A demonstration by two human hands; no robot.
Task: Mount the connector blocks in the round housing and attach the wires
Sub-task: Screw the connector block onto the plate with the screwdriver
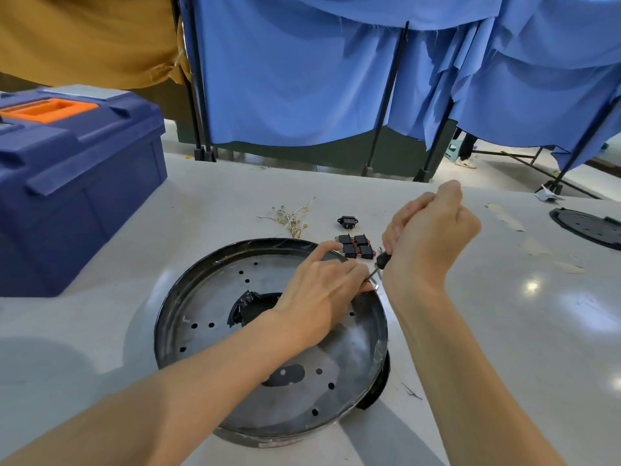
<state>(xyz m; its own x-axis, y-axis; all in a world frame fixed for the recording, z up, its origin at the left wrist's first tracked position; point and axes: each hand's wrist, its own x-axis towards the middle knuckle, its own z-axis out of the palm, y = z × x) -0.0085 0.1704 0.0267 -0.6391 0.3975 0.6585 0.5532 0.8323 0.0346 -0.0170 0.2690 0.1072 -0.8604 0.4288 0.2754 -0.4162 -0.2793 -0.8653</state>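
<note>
My right hand (431, 230) is closed in a fist round the black handle of a screwdriver (383, 260), whose thin shaft slants down and left toward the right-hand rim of the round housing (161, 317). My left hand (319, 297) lies inside the housing at that spot, index finger stretched toward the far rim and the other fingers bunched at the screwdriver tip. Whether they pinch a screw or a block, or only steady the tip, I cannot tell, since the hand hides what is beneath it. Just beyond the rim, four connector blocks (354, 246) sit loose on the table (504, 314) in a tight square, with a black socket (347, 222) a little farther back and the wires (294, 218) in a small tangle to its left, attached to nothing. I judge the job barely begun: at most one block is being fastened, four wait, and all wiring remains. A blue toolbox (67, 183) stands far left.
</note>
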